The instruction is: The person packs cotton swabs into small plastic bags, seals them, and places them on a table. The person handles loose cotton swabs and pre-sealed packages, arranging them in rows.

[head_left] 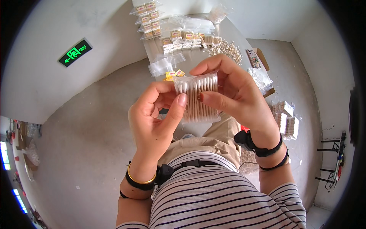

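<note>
i'm holding one clear bag of cotton swabs [198, 100] up in front of my chest, over my lap, with both hands. my left hand [154, 118] is closed on its left edge, thumb pressed against the front near the top corner, fingers curled behind. my right hand [232, 89] pinches the right side, thumb on the front and fingers arched over the top edge. i judge this to be the closing step: the swabs stand in a neat row, white tips up, and what looks needed next is a firm, even press along the mouth without letting the sticks slide. beyond my hands, at twelve o'clock, the counter [198, 57] carries the stock: about eight small filled packs in a column at its far left end [148, 19], then a row of roughly eight more [185, 39], though they overlap and i can't count them exactly. one loose heap of swabs [228, 49] lies at one o'clock, a few empty clear bags [166, 64] at eleven, one phone [253, 58] at the right edge. about three stacks of packs [286, 118] sit on the floor at three o'clock.
</note>
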A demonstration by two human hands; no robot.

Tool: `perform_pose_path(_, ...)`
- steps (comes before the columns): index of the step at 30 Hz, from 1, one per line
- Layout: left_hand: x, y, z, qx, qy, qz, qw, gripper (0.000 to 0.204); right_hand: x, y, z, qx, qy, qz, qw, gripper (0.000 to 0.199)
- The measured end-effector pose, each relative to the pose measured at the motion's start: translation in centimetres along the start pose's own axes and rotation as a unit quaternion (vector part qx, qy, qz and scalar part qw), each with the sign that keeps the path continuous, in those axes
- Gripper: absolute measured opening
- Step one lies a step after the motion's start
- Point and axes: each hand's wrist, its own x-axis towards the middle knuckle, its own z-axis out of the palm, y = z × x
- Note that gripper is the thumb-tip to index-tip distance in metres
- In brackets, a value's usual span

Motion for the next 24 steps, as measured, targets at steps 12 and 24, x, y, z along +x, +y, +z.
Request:
perform_pose_path(12, 0.4, 1.0, 0.1, -0.024, -0.026, 0.002, 0.999, 0.027, -0.4, 0.3, -0.2, 0.113, 0.002, 0.033, 0.993, 0.035)
perform_pose_path(24, 1.6, 2.4, -0.6, 0.003, -0.114, -0.025, 0.993, 0.016, -0.5, 1.1, -0.5, 0.131, -0.013, 0.012, 0.991, 0.035)
